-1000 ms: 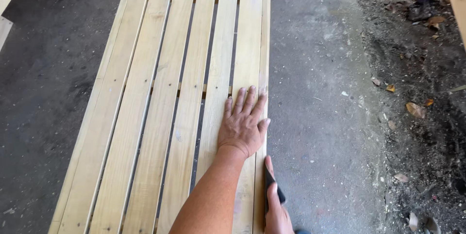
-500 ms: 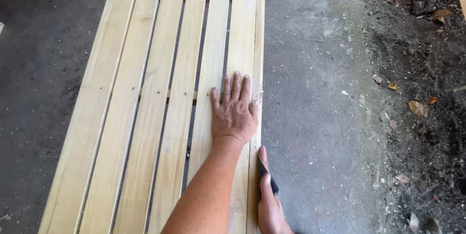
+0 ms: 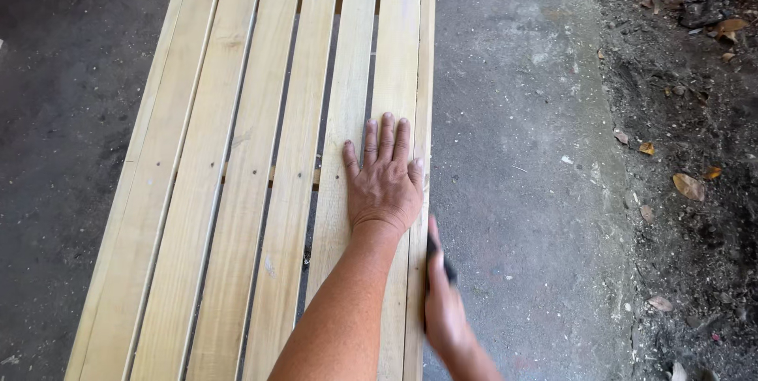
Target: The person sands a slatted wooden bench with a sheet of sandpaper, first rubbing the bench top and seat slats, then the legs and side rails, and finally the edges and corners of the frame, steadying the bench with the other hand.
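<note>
Fingers of left hand (image 3: 384, 183) lie flat, slightly spread, on slatted wooden panel (image 3: 237, 191); right hand (image 3: 444, 310) grips dark tool (image 3: 439, 259).

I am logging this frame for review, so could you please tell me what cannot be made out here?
- Head view: the dark object in the right hand is mostly covered by the palm and motion-blurred; its kind is unclear.
- The slatted wooden panel is cut off by the top and bottom edges.
- The slat under the left hand is hidden.
- Debris on the soil is too small to identify.
</note>
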